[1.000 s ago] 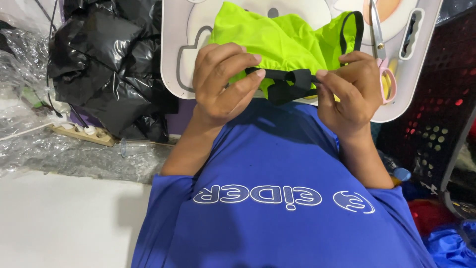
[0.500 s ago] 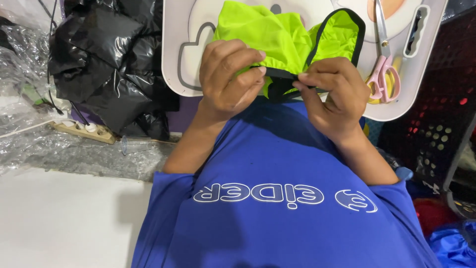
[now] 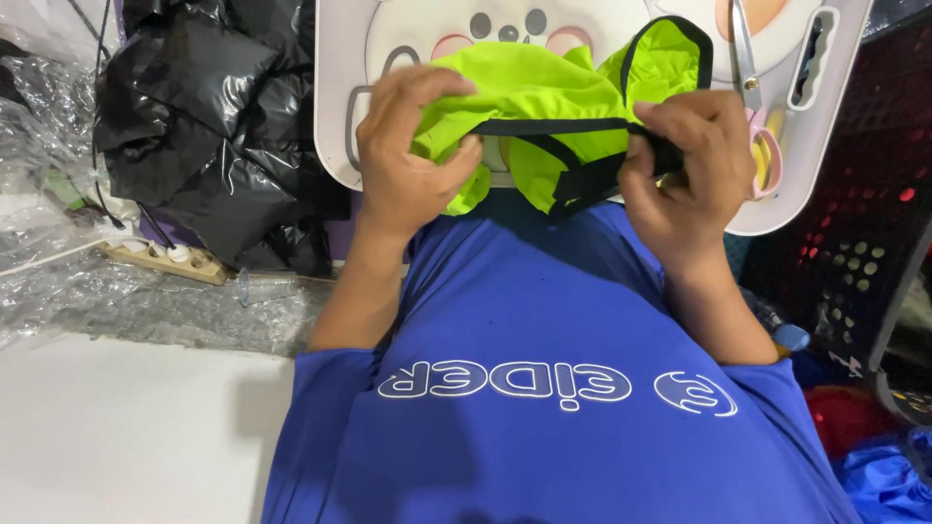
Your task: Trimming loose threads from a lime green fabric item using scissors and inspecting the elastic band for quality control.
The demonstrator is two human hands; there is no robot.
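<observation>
Two hands on one lime garment [image 3: 544, 97]: my left hand [image 3: 413, 160] and right hand [image 3: 684, 170] clamp its black band, now stretched wider apart than before; one pair of scissors [image 3: 752, 87] beside.

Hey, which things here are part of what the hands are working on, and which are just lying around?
In hand:
- left hand and right hand, both gripping the neon-green garment
- its black trim, stretched between them
- white lap tray under it

Lying about:
- scissors on the tray
- black plastic bags
- power strip
- clear plastic wrap
</observation>
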